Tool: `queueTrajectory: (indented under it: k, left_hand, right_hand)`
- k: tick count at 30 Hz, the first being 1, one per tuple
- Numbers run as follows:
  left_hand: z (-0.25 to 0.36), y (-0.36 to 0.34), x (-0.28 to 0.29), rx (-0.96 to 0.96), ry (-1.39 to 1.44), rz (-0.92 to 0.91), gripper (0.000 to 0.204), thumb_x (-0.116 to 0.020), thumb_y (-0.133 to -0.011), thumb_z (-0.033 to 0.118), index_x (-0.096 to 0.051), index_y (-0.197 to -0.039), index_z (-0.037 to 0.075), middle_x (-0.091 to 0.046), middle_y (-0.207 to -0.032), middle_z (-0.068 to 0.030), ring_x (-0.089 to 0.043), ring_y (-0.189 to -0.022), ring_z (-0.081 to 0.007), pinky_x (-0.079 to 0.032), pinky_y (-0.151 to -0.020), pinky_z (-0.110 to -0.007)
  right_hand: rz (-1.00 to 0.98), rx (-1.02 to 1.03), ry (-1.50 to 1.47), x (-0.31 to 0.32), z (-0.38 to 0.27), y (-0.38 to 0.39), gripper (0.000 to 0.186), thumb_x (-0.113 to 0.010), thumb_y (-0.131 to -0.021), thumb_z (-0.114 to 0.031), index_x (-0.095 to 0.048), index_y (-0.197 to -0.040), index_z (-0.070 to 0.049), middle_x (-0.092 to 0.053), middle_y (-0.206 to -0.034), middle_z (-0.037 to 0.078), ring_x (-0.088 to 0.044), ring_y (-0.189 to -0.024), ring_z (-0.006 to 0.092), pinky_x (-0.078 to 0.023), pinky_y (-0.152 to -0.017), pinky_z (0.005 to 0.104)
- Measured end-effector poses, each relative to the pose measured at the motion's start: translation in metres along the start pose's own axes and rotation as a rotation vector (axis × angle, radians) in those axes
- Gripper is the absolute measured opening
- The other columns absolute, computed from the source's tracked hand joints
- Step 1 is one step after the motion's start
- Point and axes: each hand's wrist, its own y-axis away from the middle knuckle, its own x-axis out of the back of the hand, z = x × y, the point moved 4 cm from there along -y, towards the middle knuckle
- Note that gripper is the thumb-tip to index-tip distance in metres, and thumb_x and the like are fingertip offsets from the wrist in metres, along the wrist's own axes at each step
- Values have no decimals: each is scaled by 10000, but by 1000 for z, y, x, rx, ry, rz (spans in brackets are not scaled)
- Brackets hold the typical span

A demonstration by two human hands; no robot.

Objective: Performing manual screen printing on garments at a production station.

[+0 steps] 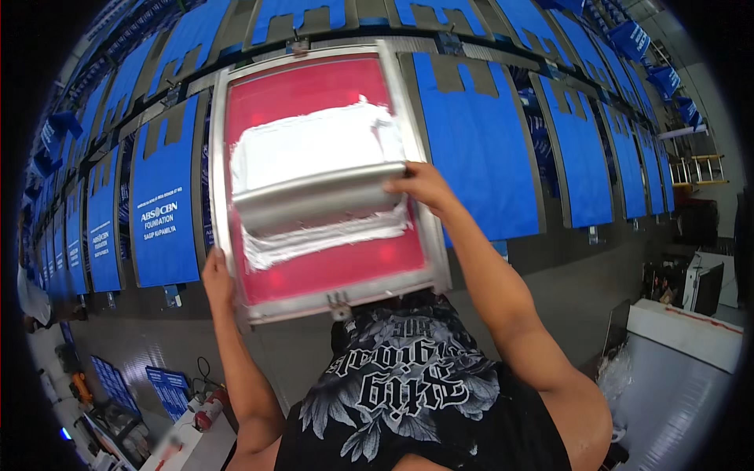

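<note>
A silkscreen frame (408,129) with metal edges and a red mesh (314,80) lies tilted in front of me. White ink (306,149) is spread thickly across the middle of the mesh, with a thinner, ragged band nearer to me. Between the two lies a wide silver squeegee (314,198), set crosswise on the screen. My right hand (422,188) is closed around its right end. Around the frame's lower left edge, my left hand (219,276) is closed, its fingers partly hidden. Whatever is under the screen cannot be seen.
Blue bag-shaped fabric pieces lie flat on boards in long rows; a printed one (166,196) is at left, a plain one (479,157) at right. Behind me are a white-topped table (667,416) on the right and a cluttered bench (192,439) on the left. A yellow ladder (697,170) stands far right.
</note>
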Motion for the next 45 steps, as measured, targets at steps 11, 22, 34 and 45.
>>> queueTrajectory:
  k: [11,22,34,45]
  left_hand:
    - [126,122,-296,-102,252,-167,402,-509,-938,306,-547,-1209,10,-649,-1004,-125,-563,-938,-143,-432,-827,-271]
    - [146,144,-352,21,96,-70,446,-519,-924,325,-545,-1184,-37,-622,-1092,-147,-564,-1010,-177,-421,-881,-279]
    - [137,142,-361,74,276,-85,504,-540,-912,389,-536,-1224,-7,-628,-1057,-110,-557,-944,-127,-432,-817,-251]
    - [118,135,-362,-112,-114,-57,515,-553,-889,388,-500,-1266,42,-604,-1076,-173,-573,-965,-254,-424,-884,-329]
  right_hand:
    - [216,36,17,315,37,87,316,-727,-606,-29,-674,-916,4,-658,-830,63,-605,-769,157,-457,-769,276]
    - [84,17,102,393,67,34,367,-730,-646,-72,-661,-997,8,-666,-911,106,-616,-845,184,-469,-790,297]
    - [64,98,74,389,91,30,416,-789,-650,-154,-661,-1021,-17,-660,-934,65,-581,-892,147,-409,-843,271]
    - [39,54,166,387,85,37,373,-758,-687,-95,-626,-1020,7,-633,-896,53,-555,-850,123,-408,-788,243]
